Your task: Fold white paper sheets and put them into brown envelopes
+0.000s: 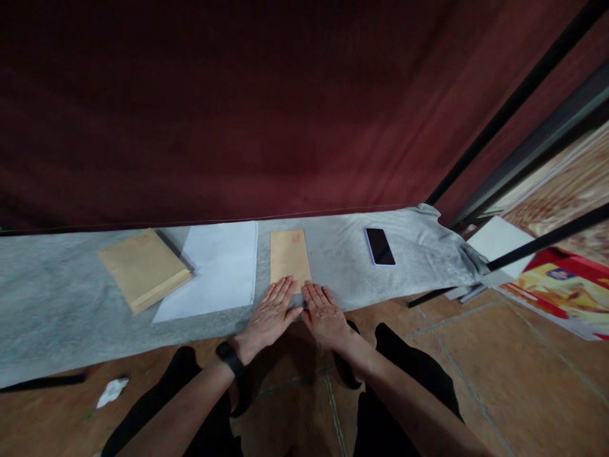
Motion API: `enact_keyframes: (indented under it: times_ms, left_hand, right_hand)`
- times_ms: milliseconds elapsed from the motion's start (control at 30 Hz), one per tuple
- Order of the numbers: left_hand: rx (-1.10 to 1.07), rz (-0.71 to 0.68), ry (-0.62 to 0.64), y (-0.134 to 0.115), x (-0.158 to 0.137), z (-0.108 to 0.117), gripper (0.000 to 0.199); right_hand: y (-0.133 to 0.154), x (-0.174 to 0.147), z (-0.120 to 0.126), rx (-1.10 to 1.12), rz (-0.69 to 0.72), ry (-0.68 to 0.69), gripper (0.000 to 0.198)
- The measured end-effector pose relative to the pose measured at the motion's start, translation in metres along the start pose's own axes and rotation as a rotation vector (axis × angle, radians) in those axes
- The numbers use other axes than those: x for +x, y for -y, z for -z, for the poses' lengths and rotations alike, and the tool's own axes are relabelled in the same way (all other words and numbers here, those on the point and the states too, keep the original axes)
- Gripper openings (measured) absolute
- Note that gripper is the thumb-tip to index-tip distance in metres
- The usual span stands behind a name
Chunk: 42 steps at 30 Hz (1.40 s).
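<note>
A brown paper envelope [288, 257] lies flat on the grey cloth, with faint red print near its top right corner. My left hand [272, 312] rests palm down at its lower left edge, fingers stretched out over the paper. At the lower right corner lies my right hand [326, 317], also flat, its fingertips touching the envelope's edge. The two thumbs nearly meet just below the envelope. Neither hand grips anything. A dark band sits on my left wrist.
Left of the envelope lie white paper sheets [214, 270], partly under a stack of brown envelopes [143, 266]. A phone [380, 246] lies to the right on the grey cloth [333, 254]. A red and yellow box [566, 285] is at far right. Crumpled white paper [112, 392] is on the tiled floor.
</note>
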<state>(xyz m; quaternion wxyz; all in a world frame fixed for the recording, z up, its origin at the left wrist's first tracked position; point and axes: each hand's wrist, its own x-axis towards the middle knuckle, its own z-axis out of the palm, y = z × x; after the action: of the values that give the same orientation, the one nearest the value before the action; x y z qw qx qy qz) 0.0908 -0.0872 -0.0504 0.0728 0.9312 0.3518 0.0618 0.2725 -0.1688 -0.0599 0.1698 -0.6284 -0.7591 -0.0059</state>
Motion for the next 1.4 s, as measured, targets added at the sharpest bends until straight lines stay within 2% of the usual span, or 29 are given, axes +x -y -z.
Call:
enact_keyframes:
  times_ms: [100, 200, 333, 433, 500, 600, 667, 867, 1067, 1133, 1200, 1267, 1333, 1400]
  left_hand:
    - [0.076, 0.047, -0.054, -0.004, -0.010, -0.001, 0.069]
    - [0.167, 0.091, -0.100, -0.011, -0.012, 0.001, 0.060]
    - [0.295, 0.121, -0.079, -0.020, 0.001, 0.005, 0.044]
    - [0.347, 0.135, -0.056, -0.025, 0.012, 0.011, 0.039]
    - [0.347, 0.132, -0.054, -0.027, 0.018, 0.015, 0.037]
    - [0.339, 0.118, -0.031, -0.029, 0.022, 0.023, 0.030]
    - [0.345, 0.104, -0.016, -0.031, 0.023, 0.026, 0.030]
    - [0.311, 0.116, -0.115, -0.037, 0.027, 0.022, 0.031]
    - [0.179, 0.158, -0.174, -0.033, 0.033, 0.026, 0.027]
    - [0.079, 0.209, -0.251, -0.029, 0.036, 0.035, 0.027]
    - [-0.137, 0.318, -0.394, -0.024, 0.039, 0.047, 0.026]
    - [-0.515, 0.443, -0.572, -0.017, 0.043, 0.057, 0.028]
    - [-0.998, 0.572, -0.735, -0.013, 0.047, 0.061, 0.031]
    - [-1.408, 0.683, -0.821, -0.011, 0.049, 0.056, 0.029]
  right_hand:
    - [0.000, 0.001, 0.009, 0.010, -0.039, 0.034, 0.057]
    - [-0.001, 0.007, 0.019, 0.054, -0.109, 0.063, 0.048]
    - [-0.002, 0.020, 0.025, 0.078, -0.300, 0.049, 0.041]
    - [-0.001, 0.032, 0.020, 0.115, -0.399, 0.031, 0.040]
    - [-0.002, 0.040, 0.014, 0.257, -0.483, -0.001, 0.036]
    - [-0.010, 0.054, 0.007, 0.658, -0.660, -0.076, 0.026]
    - [-0.016, 0.062, 0.005, 0.850, -0.713, -0.088, 0.020]
    - [-0.021, 0.067, 0.009, 1.174, -0.703, -0.051, 0.021]
    - [-0.010, 0.066, 0.014, 1.514, -0.667, -0.120, 0.026]
    - [-0.009, 0.069, 0.016, 1.542, -0.652, -0.132, 0.025]
    - [-0.008, 0.071, 0.019, 1.469, -0.615, -0.186, 0.022]
    - [-0.009, 0.071, 0.024, 1.321, -0.553, -0.273, 0.021]
    - [-0.009, 0.068, 0.028, 1.135, -0.481, -0.342, 0.023]
    - [-0.007, 0.065, 0.031, 0.968, -0.400, -0.374, 0.027]
